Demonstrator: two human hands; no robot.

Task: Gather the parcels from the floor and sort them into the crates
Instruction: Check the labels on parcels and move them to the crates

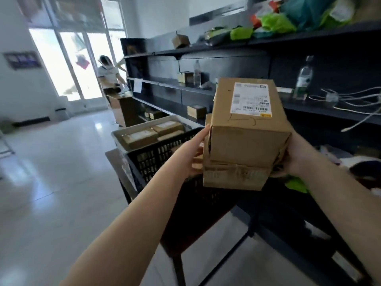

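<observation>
Parcels [247,133], two cardboard boxes stacked, held above the black crate [156,153], left hand [191,153] and right hand [292,159] clamping opposite sides; advise keeping the stack level and lowering slowly so the top box stays put.

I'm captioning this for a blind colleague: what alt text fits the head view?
Both hands, left hand and right hand, hold two stacked cardboard parcels above a black crate. Behind it, a grey crate holds more boxes, beside dark shelves.
</observation>
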